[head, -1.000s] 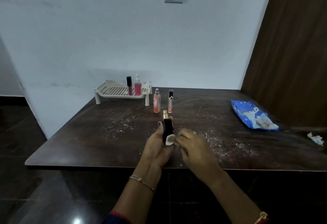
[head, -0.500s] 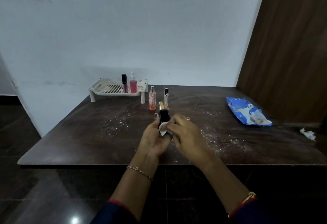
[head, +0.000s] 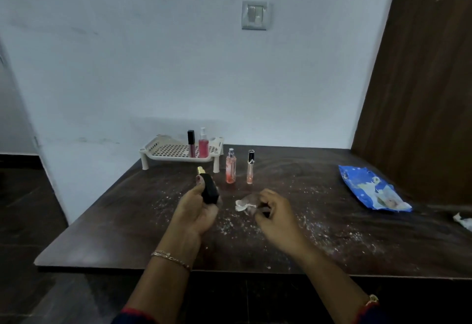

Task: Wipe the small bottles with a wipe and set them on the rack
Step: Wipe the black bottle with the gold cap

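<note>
Cream perforated rack (head: 176, 150) at centre-left on dark counter (head: 127, 211), dark tube and red spray bottle standing on it. Left hand (head: 198, 207) below, grip closed round black bottle (head: 210, 190), gold cap tilted up-left. Two pink bottles (head: 230, 166) upright on counter right of rack. Right hand (head: 274, 212), fingers pinching crumpled white wipe (head: 242, 204). Half second ago wipe pressed against bottle; hands now apart.

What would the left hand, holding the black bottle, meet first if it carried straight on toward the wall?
Probably the white rack. The left hand tilts the black bottle toward the rack's near right leg; the table between looks bare. Depth is unclear, so it might pass just beside the pink spray bottle.
</note>
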Available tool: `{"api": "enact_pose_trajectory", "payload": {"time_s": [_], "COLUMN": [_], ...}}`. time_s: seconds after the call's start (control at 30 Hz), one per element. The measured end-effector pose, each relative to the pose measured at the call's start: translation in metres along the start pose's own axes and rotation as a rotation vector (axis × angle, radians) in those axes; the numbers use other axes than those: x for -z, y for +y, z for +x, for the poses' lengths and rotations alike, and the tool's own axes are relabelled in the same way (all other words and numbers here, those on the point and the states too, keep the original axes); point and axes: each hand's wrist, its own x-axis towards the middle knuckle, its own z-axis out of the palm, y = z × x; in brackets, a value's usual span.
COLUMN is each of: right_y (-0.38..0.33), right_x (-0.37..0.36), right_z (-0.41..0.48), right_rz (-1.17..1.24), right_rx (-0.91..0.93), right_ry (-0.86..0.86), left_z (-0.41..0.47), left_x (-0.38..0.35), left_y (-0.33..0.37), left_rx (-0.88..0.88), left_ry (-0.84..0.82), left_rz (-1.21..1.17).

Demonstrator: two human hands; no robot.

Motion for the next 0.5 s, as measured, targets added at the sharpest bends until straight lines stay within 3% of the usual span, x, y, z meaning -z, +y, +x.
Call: {"api": "enact_pose_trajectory", "payload": {"time_s": [0.1, 0.2, 0.43, 0.5], "right_y": [-0.005, -0.002, 0.009, 0.013], "right_x": [-0.024, -0.041, -0.071, -0.075], "right_z": [0.022, 0.044, 0.09, 0.1], "right_rz": [0.212, 0.146, 0.107, 0.181], "right_rx": [-0.185, -0.215, -0.22, -0.247], "right_ry": [0.021, -0.019, -0.072, -0.067], "left_z": [0.009, 0.023, 0.088, 0.111], "left_x": [-0.001, -0.005, -0.003, -0.001], "left_y": [0.035, 0.07, 0.14, 0.151], "left_rx": [-0.091, -0.232, -0.58, -0.686], "left_ry": [-0.002, -0.033, 0.169, 0.28], "left_rz": [0.158, 0.344, 0.843, 1.091]}}
